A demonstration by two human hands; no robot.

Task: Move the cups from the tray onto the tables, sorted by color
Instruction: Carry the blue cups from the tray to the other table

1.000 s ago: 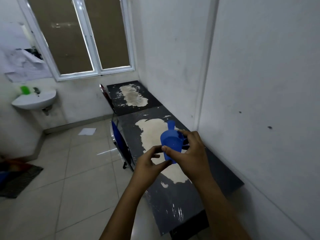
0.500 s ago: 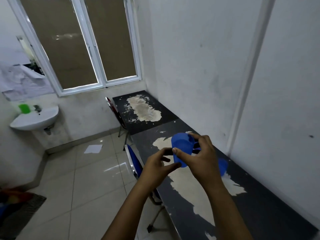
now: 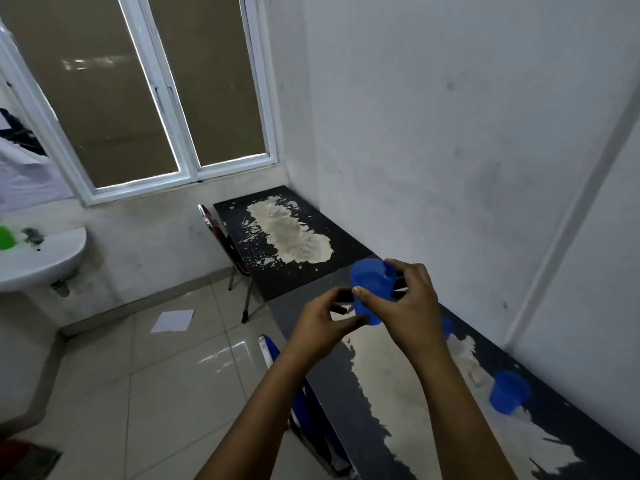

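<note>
Setting was a bare utility or wash room in a plain building. White painted walls were scuffed. A wall-mounted sink stood left, under a white-framed window with covered panes. Floor was glossy pale tile. Two worn dark tables with peeled tops lined the right wall; folding chairs stood alongside.

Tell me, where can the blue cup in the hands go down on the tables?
The far table by the window looks bare all over. On the near table, the stretch just under the held blue cup shows nothing. Further right it gets crowded: a second blue cup stands near the wall, and a third peeks from behind the right hand.
</note>
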